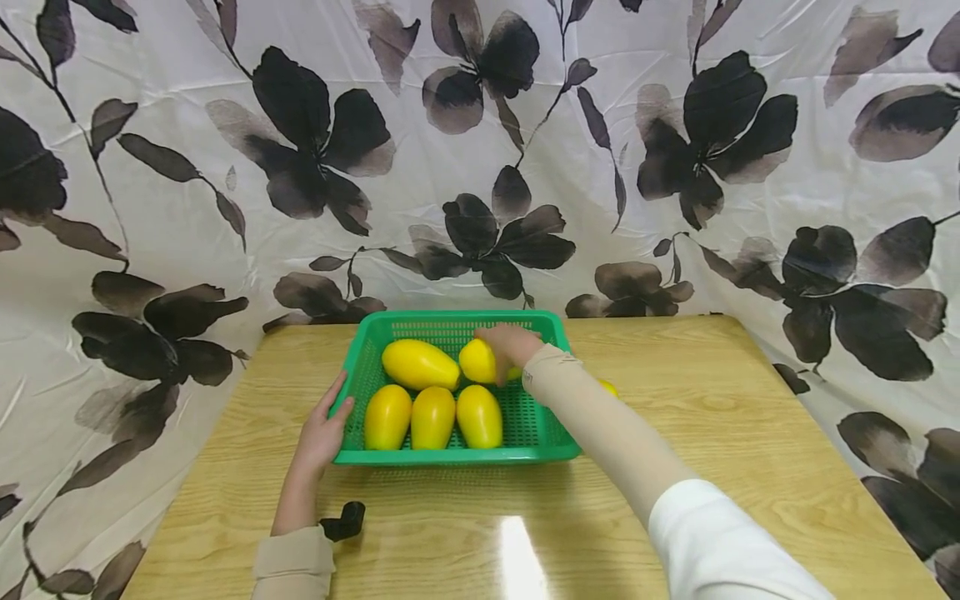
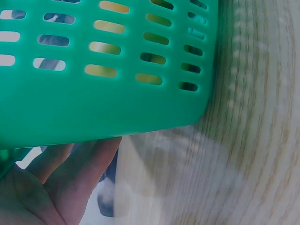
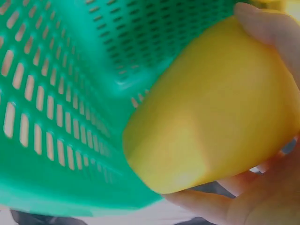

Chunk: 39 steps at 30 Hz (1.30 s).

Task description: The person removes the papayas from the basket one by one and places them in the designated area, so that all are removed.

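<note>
The right grip [image 1: 512, 343] was curled round a yellow fruit [image 3: 211, 112], thumb and fingers on opposite sides, in the green basket [image 1: 457, 456]. Nearer the person than this grip, three more fruits [image 1: 432, 417] stood in a row; another [image 1: 418, 363] lay to its left. The left grip [image 1: 318, 433] pinched the basket's left rim, just above the wooden surface [image 1: 420, 533].

Creased, dark-flowered fabric [image 1: 465, 150] (perhaps a hung sheet) backs a wood-grain table [image 1: 735, 417] bearing bright glare [image 1: 519, 554].
</note>
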Tool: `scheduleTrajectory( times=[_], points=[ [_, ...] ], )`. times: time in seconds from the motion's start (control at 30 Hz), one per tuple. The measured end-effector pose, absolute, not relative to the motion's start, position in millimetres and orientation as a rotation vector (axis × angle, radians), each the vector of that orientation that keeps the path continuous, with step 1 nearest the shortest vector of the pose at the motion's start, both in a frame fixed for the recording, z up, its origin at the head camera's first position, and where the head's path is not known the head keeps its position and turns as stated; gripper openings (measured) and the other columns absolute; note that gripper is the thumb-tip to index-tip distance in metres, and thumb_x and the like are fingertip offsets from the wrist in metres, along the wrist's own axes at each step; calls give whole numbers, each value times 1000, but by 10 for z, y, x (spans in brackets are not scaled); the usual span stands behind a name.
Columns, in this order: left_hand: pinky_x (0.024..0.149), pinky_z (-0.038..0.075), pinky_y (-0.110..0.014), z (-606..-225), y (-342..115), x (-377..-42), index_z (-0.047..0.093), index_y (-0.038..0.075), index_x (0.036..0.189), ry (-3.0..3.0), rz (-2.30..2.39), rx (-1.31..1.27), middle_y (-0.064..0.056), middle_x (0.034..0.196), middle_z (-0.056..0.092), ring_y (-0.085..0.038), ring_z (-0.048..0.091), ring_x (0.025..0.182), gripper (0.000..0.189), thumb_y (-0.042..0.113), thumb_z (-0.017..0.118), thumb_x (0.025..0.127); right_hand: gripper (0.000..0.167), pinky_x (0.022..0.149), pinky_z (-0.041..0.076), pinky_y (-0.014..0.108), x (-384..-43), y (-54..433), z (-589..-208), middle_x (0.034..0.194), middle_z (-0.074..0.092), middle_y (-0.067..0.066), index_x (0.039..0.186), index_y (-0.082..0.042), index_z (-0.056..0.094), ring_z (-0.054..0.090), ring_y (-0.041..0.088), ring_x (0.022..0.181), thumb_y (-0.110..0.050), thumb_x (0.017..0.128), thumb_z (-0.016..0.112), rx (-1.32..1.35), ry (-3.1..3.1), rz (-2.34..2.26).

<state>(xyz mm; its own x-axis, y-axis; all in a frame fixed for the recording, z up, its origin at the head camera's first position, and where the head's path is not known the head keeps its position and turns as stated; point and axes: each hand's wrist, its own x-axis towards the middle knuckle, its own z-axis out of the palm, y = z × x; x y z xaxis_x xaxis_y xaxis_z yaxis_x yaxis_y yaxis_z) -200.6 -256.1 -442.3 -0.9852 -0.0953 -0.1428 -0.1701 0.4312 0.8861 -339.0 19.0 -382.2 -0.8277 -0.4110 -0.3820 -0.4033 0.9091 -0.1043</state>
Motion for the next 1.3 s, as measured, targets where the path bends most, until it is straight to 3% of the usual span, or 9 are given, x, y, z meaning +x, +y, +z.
scheduleTrajectory(
  times=[0.1,0.23,0.37,0.6,0.9,1.13,1.3],
  points=[
    [102,9,-64,-4409,-2554,-1998,8,35,147,2589,1616,-251,-7,153,3,-38,2,136,52,36,32,100,95,90,30,67,-3370,199,-3736,135,42,11,141,-27,33,41,37,121,-20,63,85,-633,2687,-12],
    [102,10,-63,-4396,-2548,-1994,8,35,146,2585,1609,-261,-7,153,3,-38,2,136,52,36,32,100,93,89,41,52,-3327,223,-3617,130,47,9,139,-25,35,46,30,115,-19,62,86,-739,2682,-13],
    [102,10,-63,-4394,-2554,-1996,8,35,147,2583,1611,-263,-7,153,2,-38,2,136,52,37,32,100,90,88,43,41,-3271,245,-3514,127,48,9,139,-22,36,48,26,112,-17,63,85,-838,2650,-4],
    [102,10,-63,-4399,-2550,-1990,8,33,147,2582,1623,-248,-8,153,3,-38,2,137,53,35,32,100,89,87,44,40,-3156,336,-3421,123,49,11,137,-21,38,49,26,108,-17,62,85,-1006,2653,42],
    [103,10,-63,-4403,-2554,-1993,9,31,147,2598,1622,-237,-9,153,4,-38,3,136,53,34,32,100,90,77,48,44,-2967,502,-3276,122,48,12,136,-26,38,52,29,103,-15,60,85,-1087,2710,6],
    [102,10,-63,-4395,-2551,-1983,8,32,147,2593,1612,-242,-9,153,3,-39,3,136,53,34,32,100,94,88,41,50,-2794,668,-3204,128,45,11,138,-27,39,47,35,111,-14,58,87,-1152,2778,-22],
    [102,11,-63,-4401,-2550,-1981,8,32,147,2591,1620,-242,-9,153,4,-39,3,136,53,34,32,100,93,88,38,58,-2698,776,-3185,129,46,10,137,-27,41,46,34,111,-14,57,87,-1185,2838,-50]
  ],
)
